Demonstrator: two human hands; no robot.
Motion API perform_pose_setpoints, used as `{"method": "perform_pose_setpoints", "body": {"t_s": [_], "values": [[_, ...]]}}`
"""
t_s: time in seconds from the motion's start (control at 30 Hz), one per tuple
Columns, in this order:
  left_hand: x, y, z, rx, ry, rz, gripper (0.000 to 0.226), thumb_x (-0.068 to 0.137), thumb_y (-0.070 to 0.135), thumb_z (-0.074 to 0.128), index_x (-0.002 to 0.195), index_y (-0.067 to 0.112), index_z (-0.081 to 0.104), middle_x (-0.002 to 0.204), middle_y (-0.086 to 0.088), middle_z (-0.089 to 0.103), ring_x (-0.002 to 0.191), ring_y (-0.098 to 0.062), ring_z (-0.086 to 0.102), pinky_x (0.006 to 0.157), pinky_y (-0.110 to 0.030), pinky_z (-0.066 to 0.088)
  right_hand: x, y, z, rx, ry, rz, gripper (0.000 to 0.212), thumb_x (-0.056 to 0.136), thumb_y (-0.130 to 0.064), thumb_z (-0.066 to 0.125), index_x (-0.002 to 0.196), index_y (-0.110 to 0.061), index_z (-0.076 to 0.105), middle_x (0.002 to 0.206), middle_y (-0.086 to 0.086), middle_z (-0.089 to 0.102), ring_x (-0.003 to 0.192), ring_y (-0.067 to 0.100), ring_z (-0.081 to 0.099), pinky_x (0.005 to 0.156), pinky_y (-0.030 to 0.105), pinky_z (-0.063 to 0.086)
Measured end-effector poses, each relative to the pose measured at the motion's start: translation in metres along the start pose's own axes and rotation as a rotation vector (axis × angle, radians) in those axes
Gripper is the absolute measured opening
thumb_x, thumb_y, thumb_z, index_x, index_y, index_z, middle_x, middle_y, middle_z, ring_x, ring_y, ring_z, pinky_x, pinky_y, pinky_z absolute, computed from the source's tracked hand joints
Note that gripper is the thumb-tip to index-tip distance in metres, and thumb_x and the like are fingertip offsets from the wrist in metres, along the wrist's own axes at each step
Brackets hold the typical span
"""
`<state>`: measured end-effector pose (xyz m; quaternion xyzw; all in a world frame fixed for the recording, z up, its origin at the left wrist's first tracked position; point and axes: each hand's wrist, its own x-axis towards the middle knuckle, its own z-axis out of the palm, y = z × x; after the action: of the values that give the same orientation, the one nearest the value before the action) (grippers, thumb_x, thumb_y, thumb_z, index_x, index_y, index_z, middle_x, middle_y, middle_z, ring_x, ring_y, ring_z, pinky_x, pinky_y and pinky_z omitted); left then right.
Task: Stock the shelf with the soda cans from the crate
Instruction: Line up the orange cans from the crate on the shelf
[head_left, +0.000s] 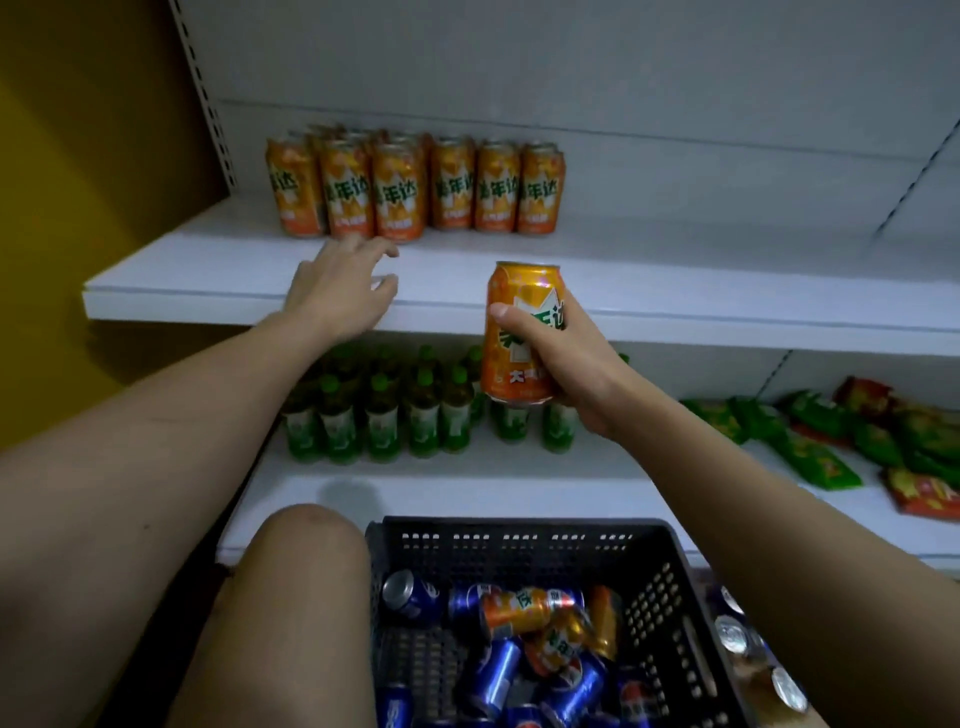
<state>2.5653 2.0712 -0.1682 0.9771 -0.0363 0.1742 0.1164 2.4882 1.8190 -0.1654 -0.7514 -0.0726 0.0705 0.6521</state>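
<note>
Six orange cans front the row (415, 189) on the upper shelf (675, 280), with more behind, perhaps a second rank; the blur hides the count. The right hand (566, 364) grips one orange can (522, 332) upright in front of the shelf's edge, thumb across its label, fingers curled round the far side. The left hand (340, 286) hovers over the shelf near the row, fingers spread, holding nothing. Below, the black crate (519, 540) holds a jumble of blue and orange cans.
</note>
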Motion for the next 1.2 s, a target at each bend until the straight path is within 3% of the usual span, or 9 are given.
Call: {"method": "perform_pose_setpoints", "body": {"t_s": [0.1,0.33,0.53,0.63,0.93,1.07,1.2], "values": [[0.008,-0.008,0.006,0.121,-0.148,0.043,0.044,0.1,0.047,0.032,0.14,0.033,0.046,0.141,-0.006,0.044,0.129,-0.029,0.036,0.099,-0.049,0.033,0.014,-0.015,-0.004,-0.063,0.03,-0.041,0.057,0.079,-0.047,0.076,0.128,-0.031,0.05,0.115,-0.005,0.067,0.104,0.015,0.067,0.089,0.039,0.054],[0.033,-0.026,0.018,0.241,-0.105,0.295,0.05,0.099,0.055,0.02,0.137,0.035,0.045,0.115,-0.002,0.044,0.107,-0.021,0.04,0.084,-0.039,0.033,0.051,-0.039,-0.009,-0.104,0.039,-0.081,0.045,0.082,-0.041,0.075,0.121,-0.036,0.052,0.109,-0.009,0.068,0.099,0.01,0.067,0.086,0.034,0.054],[0.043,-0.036,0.031,0.172,-0.189,0.268,0.054,0.096,0.064,0.016,0.146,0.048,0.027,0.147,0.006,0.035,0.134,-0.018,0.028,0.105,-0.046,0.029,0.121,-0.05,0.001,-0.07,0.127,-0.119,0.056,0.075,-0.04,0.083,0.123,-0.032,0.055,0.112,-0.006,0.069,0.104,0.016,0.067,0.093,0.048,0.054],[0.046,-0.037,0.03,0.147,-0.245,0.252,0.056,0.095,0.066,0.015,0.148,0.05,0.02,0.155,0.009,0.027,0.14,-0.017,0.024,0.112,-0.047,0.025,0.162,-0.044,0.012,-0.012,0.226,-0.122,0.072,0.069,-0.039,0.087,0.129,-0.026,0.049,0.114,-0.004,0.066,0.103,0.015,0.066,0.093,0.046,0.055],[0.042,-0.034,0.029,0.118,-0.252,0.238,0.057,0.095,0.065,0.017,0.15,0.05,0.017,0.156,0.012,0.023,0.138,-0.015,0.022,0.115,-0.043,0.02,0.242,-0.023,0.047,0.082,0.361,-0.169,0.084,0.077,-0.035,0.083,0.147,-0.02,0.038,0.142,0.002,0.052,0.125,0.02,0.052,0.104,0.041,0.047],[0.041,-0.032,0.028,0.111,-0.263,0.232,0.059,0.093,0.065,0.016,0.15,0.05,0.017,0.156,0.012,0.022,0.138,-0.014,0.02,0.116,-0.044,0.018,0.256,-0.016,0.057,0.035,0.34,-0.235,0.067,0.078,-0.033,0.082,0.136,-0.021,0.05,0.126,-0.004,0.061,0.112,0.014,0.057,0.1,0.038,0.049],[0.04,-0.032,0.029,0.11,-0.266,0.23,0.058,0.094,0.064,0.017,0.15,0.05,0.017,0.156,0.013,0.022,0.139,-0.014,0.019,0.117,-0.045,0.018,0.259,-0.014,0.061,0.012,0.348,-0.211,0.073,0.079,-0.036,0.081,0.138,-0.017,0.042,0.121,-0.004,0.055,0.105,0.01,0.052,0.09,0.028,0.043]]}}
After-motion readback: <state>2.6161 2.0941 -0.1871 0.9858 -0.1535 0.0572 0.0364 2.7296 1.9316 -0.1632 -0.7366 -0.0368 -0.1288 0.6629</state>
